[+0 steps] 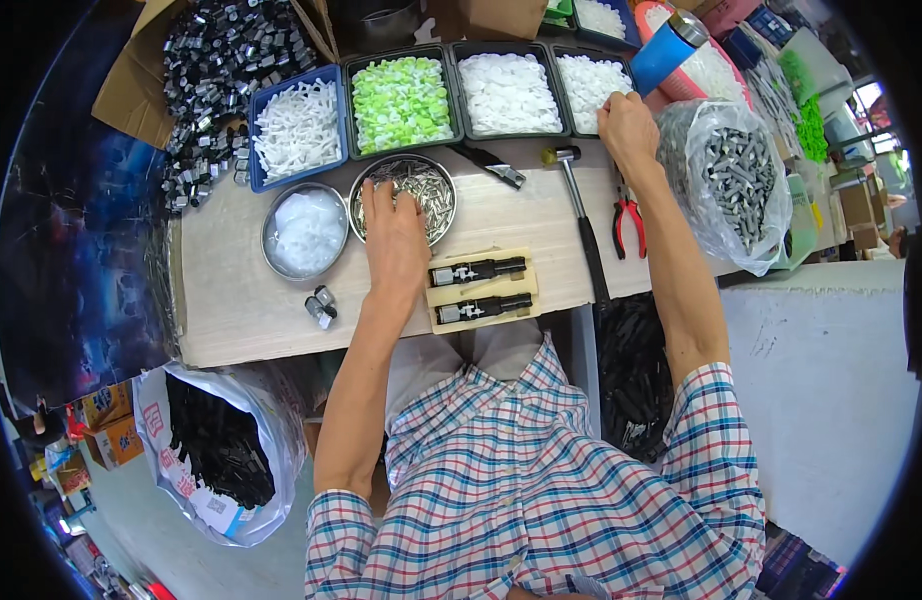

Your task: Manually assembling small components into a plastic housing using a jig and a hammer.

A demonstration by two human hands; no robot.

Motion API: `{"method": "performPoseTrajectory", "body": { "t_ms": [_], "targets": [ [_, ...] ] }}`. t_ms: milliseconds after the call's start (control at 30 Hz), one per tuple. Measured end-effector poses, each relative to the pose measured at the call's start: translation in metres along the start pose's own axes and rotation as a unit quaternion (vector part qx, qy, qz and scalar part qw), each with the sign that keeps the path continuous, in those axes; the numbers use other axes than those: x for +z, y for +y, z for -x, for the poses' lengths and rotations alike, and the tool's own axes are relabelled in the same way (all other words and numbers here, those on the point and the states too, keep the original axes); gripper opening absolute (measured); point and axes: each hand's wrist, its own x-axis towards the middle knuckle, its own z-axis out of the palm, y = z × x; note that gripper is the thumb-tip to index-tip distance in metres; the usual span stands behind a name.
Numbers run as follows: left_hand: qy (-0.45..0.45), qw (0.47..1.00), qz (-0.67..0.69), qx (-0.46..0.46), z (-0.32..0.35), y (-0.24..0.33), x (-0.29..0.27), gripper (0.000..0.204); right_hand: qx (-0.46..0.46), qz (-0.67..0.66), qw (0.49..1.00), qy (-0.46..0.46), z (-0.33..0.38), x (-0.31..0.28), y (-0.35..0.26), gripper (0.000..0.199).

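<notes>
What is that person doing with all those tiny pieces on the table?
A person in a checked shirt sits at a wooden workbench. Their left hand reaches into a round metal bowl of small silver metal pieces. Their right hand reaches into a dark tray of small white parts. Near them, a pale wooden block holds two black parts side by side. A hammer and red-handled pliers lie on the bench between the arms.

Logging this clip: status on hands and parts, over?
Left hand fingers in metal bowl of small metal parts. Right hand at rim of white-parts tray. Jig holds two black pieces, untouched. Hammer, pliers between the arms.
</notes>
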Motion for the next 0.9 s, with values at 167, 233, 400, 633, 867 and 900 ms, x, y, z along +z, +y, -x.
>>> {"method": "performPoseTrajectory", "body": {
  "t_ms": [167,233,400,633,867,900],
  "targets": [
    [0.019,1.0,0.011,0.011,0.003,-0.003,0.001,0.015,-0.052,-0.058,0.995,0.061,0.006,-0.005,0.001,0.017],
    [0.028,0.999,0.007,0.018,0.003,-0.004,0.001,0.014,-0.062,-0.092,0.989,0.099,0.016,-0.005,-0.006,0.016],
    [0.031,0.993,-0.111,-0.008,0.002,0.013,-0.012,0.027,-0.023,-0.411,0.908,0.078,0.076,-0.015,-0.075,0.016],
    [0.018,0.982,-0.189,-0.009,0.005,0.002,-0.009,0.019,0.125,-0.645,0.735,-0.169,0.155,-0.039,-0.16,0.015],
    [0.072,0.997,-0.027,0.033,0.007,0.003,-0.024,0.017,0.253,-0.804,0.458,-0.282,0.171,-0.049,-0.166,0.014],
    [0.072,0.997,-0.026,0.032,0.01,0.006,-0.026,0.017,0.266,-0.811,0.426,-0.3,0.173,-0.052,-0.166,0.013]
  ]
}}
